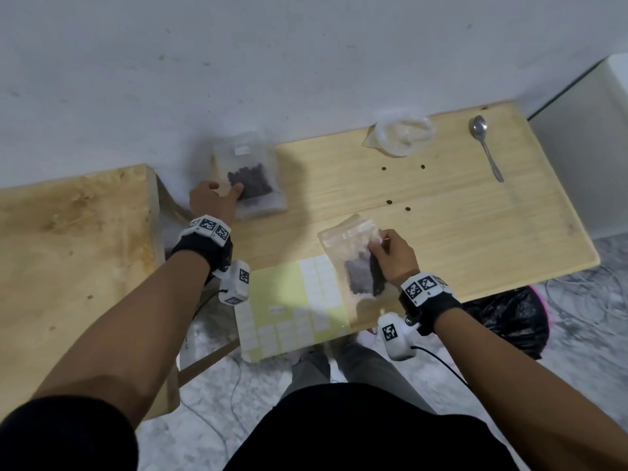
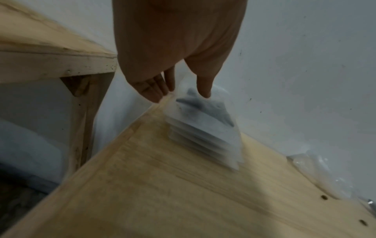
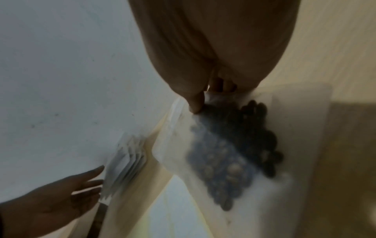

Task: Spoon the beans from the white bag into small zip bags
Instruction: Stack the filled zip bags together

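clear plastic zip bag [image 1: 353, 263] of beans, pinched in your right hand [image 1: 396, 260], could spill if unsealed. left of it, your left hand [image 1: 212, 202], fingers straight, touches the leaning bag stack [image 1: 249, 175], which could topple.

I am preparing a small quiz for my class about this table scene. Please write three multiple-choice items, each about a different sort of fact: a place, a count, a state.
1. Where does the metal spoon lie?
A. far right of the wooden table
B. inside a bag
C. on the floor

2. How many loose dark beans lie on the table?
A. one
B. four
C. ten

3. What is the right hand doing?
A. resting flat
B. holding the spoon
C. pinching a clear zip bag of dark beans

Answers: 1 A, it lies alone near the right edge. 2 B, four dots show in the head view. 3 C, thumb and fingers close on the bag.
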`<action>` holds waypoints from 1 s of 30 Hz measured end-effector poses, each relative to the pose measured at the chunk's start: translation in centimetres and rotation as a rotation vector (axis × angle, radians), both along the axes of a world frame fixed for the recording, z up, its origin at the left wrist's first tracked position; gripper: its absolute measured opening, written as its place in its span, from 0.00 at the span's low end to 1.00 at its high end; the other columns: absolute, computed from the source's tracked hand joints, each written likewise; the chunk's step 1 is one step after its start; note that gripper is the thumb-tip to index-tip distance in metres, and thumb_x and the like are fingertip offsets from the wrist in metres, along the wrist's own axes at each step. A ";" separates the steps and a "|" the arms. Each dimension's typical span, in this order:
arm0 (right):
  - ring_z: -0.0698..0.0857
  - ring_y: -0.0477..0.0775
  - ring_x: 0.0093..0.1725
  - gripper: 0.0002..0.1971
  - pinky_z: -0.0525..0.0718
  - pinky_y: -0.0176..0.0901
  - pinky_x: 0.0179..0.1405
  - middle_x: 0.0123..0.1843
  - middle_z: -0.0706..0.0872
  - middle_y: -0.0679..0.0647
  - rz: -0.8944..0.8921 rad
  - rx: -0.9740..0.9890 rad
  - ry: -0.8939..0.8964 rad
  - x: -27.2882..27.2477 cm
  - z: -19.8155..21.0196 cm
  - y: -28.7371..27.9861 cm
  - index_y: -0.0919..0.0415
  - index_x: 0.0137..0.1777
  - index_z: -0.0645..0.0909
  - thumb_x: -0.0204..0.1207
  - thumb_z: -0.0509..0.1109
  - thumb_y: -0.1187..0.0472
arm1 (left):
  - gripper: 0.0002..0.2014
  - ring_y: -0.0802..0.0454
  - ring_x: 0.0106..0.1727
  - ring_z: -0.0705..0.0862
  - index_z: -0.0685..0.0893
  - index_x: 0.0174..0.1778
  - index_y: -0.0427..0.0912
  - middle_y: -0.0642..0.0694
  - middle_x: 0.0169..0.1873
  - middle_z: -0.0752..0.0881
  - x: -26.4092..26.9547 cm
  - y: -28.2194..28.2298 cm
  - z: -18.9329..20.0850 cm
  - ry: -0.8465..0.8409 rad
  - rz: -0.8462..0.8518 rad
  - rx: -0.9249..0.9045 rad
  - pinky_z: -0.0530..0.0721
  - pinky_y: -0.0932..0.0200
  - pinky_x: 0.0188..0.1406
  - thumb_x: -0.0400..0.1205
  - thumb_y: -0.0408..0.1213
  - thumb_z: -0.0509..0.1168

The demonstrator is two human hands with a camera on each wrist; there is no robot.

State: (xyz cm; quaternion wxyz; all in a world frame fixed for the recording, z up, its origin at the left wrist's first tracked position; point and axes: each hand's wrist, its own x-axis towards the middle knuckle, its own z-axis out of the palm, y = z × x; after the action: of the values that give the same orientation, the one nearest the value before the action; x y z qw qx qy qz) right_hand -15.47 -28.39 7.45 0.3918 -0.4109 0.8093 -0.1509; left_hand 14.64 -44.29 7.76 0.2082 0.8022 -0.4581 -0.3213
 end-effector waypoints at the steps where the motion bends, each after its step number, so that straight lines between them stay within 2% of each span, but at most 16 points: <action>1: 0.81 0.57 0.49 0.12 0.74 0.43 0.49 0.48 0.82 0.54 0.002 -0.031 -0.023 0.4 0.0 -0.4 0.62 0.60 0.76 0.84 0.64 0.55 | 0.28 0.39 0.61 0.84 0.81 0.65 0.37 0.36 0.63 0.84 0.1 0.5 0.2 0.000 0.024 -0.019 0.80 0.51 0.58 0.76 0.53 0.75; 4: 0.84 0.63 0.47 0.07 0.82 0.53 0.49 0.44 0.84 0.58 -0.015 -0.113 -0.121 2.1 0.1 -1.5 0.58 0.53 0.75 0.83 0.66 0.54 | 0.19 0.43 0.51 0.84 0.82 0.58 0.38 0.38 0.55 0.85 -0.2 3.0 0.5 0.058 0.070 -0.169 0.82 0.54 0.54 0.79 0.48 0.73; 6: 0.86 0.65 0.45 0.07 0.86 0.58 0.45 0.45 0.86 0.63 -0.044 -0.139 -0.225 3.7 0.4 -2.1 0.58 0.52 0.76 0.82 0.66 0.54 | 0.11 0.47 0.45 0.84 0.83 0.50 0.42 0.43 0.46 0.87 -0.8 5.4 0.6 0.206 0.014 -0.179 0.85 0.52 0.51 0.81 0.47 0.71; 9: 0.83 0.55 0.36 0.07 0.82 0.48 0.32 0.45 0.84 0.63 -0.032 -0.150 -0.365 6.4 1.1 -2.7 0.60 0.52 0.77 0.83 0.66 0.56 | 0.10 0.47 0.41 0.87 0.86 0.46 0.43 0.42 0.42 0.89 -1.8 9.0 0.7 0.598 -0.146 -0.009 0.86 0.49 0.47 0.84 0.46 0.68; 10: 0.83 0.53 0.35 0.06 0.83 0.49 0.33 0.44 0.83 0.60 -0.018 -0.165 -0.401 7.3 1.1 -2.7 0.59 0.51 0.77 0.83 0.66 0.57 | 0.10 0.46 0.42 0.87 0.88 0.47 0.41 0.41 0.42 0.90 -2.0 9.9 0.7 0.717 -0.175 0.053 0.87 0.49 0.49 0.84 0.45 0.68; 12: 0.82 0.56 0.39 0.05 0.85 0.61 0.41 0.44 0.84 0.57 0.008 -0.185 -0.462 9.0 1.0 -2.7 0.57 0.50 0.78 0.81 0.68 0.57 | 0.11 0.47 0.42 0.86 0.89 0.46 0.38 0.42 0.41 0.90 -2.2 11.5 0.8 0.817 -0.184 0.127 0.86 0.51 0.50 0.83 0.43 0.70; 14: 0.84 0.59 0.44 0.05 0.86 0.65 0.48 0.46 0.85 0.55 0.035 -0.183 -0.516 10.5 0.9 -2.4 0.54 0.49 0.79 0.81 0.69 0.53 | 0.09 0.49 0.44 0.87 0.89 0.49 0.35 0.44 0.42 0.91 -1.7 12.4 0.9 0.848 -0.120 0.118 0.86 0.52 0.49 0.81 0.38 0.72; 16: 0.86 0.58 0.48 0.08 0.86 0.60 0.54 0.46 0.87 0.52 0.081 -0.185 -0.507 11.5 0.8 -2.1 0.50 0.49 0.81 0.80 0.68 0.48 | 0.05 0.52 0.41 0.89 0.89 0.49 0.36 0.46 0.40 0.92 -0.6 13.0 0.9 0.866 -0.060 0.095 0.87 0.54 0.47 0.81 0.34 0.71; 17: 0.86 0.56 0.47 0.10 0.86 0.55 0.54 0.44 0.87 0.50 0.106 -0.183 -0.473 11.8 0.7 -1.9 0.51 0.50 0.82 0.80 0.66 0.46 | 0.05 0.51 0.41 0.90 0.89 0.49 0.36 0.45 0.39 0.92 0.1 13.3 0.9 0.855 -0.037 0.081 0.88 0.52 0.48 0.81 0.33 0.71; 20: 0.85 0.47 0.39 0.14 0.82 0.40 0.47 0.38 0.89 0.49 0.207 -0.181 -0.361 12.2 -0.3 -0.7 0.57 0.46 0.86 0.85 0.63 0.52 | 0.12 0.43 0.49 0.90 0.90 0.52 0.32 0.38 0.45 0.92 2.6 13.9 0.5 0.788 0.044 -0.002 0.87 0.41 0.61 0.80 0.38 0.73; 22: 0.86 0.44 0.43 0.11 0.80 0.31 0.48 0.45 0.92 0.51 0.356 -0.140 -0.284 12.3 -1.1 0.3 0.59 0.44 0.88 0.83 0.66 0.58 | 0.13 0.42 0.52 0.90 0.91 0.51 0.33 0.39 0.46 0.93 4.0 14.2 0.6 0.733 0.092 -0.057 0.85 0.39 0.64 0.80 0.41 0.74; 24: 0.86 0.44 0.48 0.07 0.81 0.32 0.56 0.52 0.92 0.54 0.549 -0.103 -0.230 12.5 -1.6 1.3 0.65 0.46 0.90 0.80 0.71 0.64 | 0.12 0.42 0.52 0.90 0.92 0.48 0.36 0.41 0.46 0.93 5.1 14.5 0.6 0.703 0.127 -0.084 0.84 0.38 0.65 0.79 0.43 0.74; 26: 0.87 0.47 0.49 0.05 0.83 0.40 0.61 0.52 0.92 0.55 0.647 -0.133 -0.195 12.9 -2.2 1.8 0.66 0.47 0.91 0.77 0.74 0.66 | 0.10 0.45 0.48 0.90 0.92 0.47 0.36 0.42 0.43 0.93 5.7 14.8 0.8 0.713 0.163 -0.108 0.84 0.36 0.65 0.80 0.41 0.74; 28: 0.88 0.50 0.49 0.05 0.83 0.43 0.59 0.48 0.93 0.55 0.706 -0.163 -0.145 13.3 -2.3 1.9 0.65 0.45 0.92 0.76 0.76 0.63 | 0.05 0.49 0.42 0.89 0.91 0.44 0.38 0.46 0.38 0.93 6.1 14.9 0.9 0.723 0.212 -0.134 0.85 0.36 0.62 0.81 0.36 0.73; 30: 0.87 0.48 0.47 0.07 0.83 0.41 0.55 0.45 0.93 0.53 0.773 -0.154 -0.101 13.7 -2.3 2.0 0.62 0.43 0.92 0.76 0.76 0.59 | 0.04 0.51 0.41 0.88 0.91 0.42 0.42 0.50 0.36 0.92 6.4 15.1 1.1 0.716 0.250 -0.150 0.85 0.37 0.61 0.81 0.34 0.72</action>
State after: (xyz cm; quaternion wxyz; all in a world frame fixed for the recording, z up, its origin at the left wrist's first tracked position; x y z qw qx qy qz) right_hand -1.77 -26.41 5.19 0.4268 -0.7055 0.5610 -0.0727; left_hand 20.99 -29.23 8.81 0.4507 0.6715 -0.2771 -0.5188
